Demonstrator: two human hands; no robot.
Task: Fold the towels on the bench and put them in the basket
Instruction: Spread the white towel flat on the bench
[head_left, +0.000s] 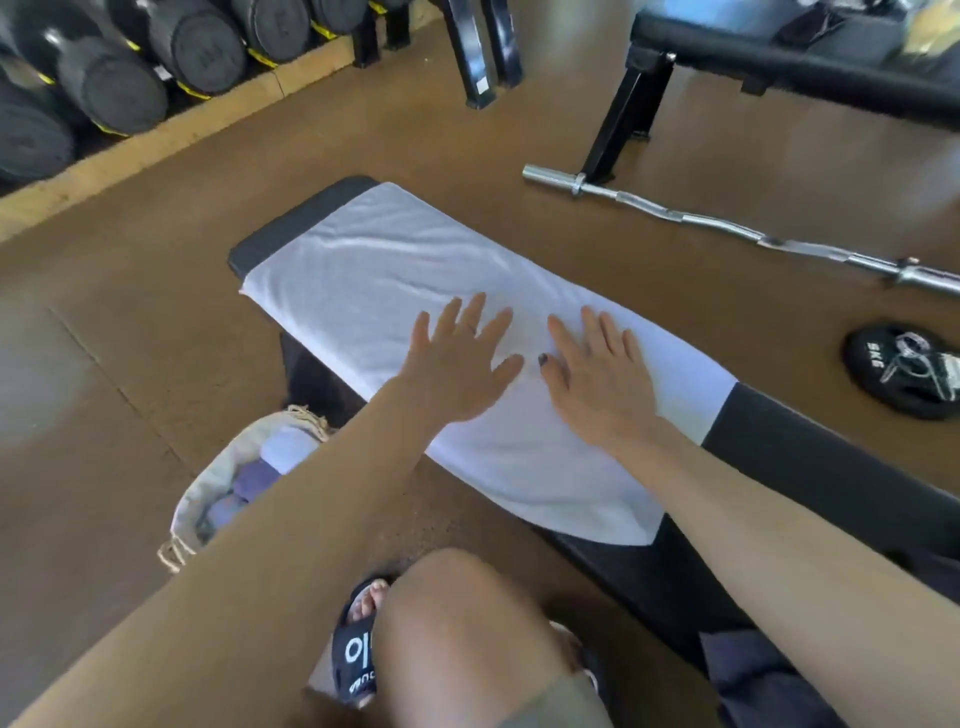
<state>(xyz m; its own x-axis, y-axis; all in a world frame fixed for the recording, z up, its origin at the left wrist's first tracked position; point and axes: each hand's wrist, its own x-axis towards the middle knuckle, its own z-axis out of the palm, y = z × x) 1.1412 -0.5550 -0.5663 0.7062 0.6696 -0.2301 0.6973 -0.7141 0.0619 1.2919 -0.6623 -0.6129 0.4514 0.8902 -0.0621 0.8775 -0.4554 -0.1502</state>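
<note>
A white towel (395, 291) lies spread flat along a black padded table (810, 467). Both hands rest palm-down on it, side by side: the left hand (457, 364) and right hand (597, 374) each have fingers (467, 322) spread wide and straight, holding nothing. Below the left fingers, on the floor, a woven basket (208, 499) holds folded towels.

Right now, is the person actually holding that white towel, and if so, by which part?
Nothing is held. The left hand and right hand lie flat, fingers straight, on the middle of the white towel spread along the bench.
</note>
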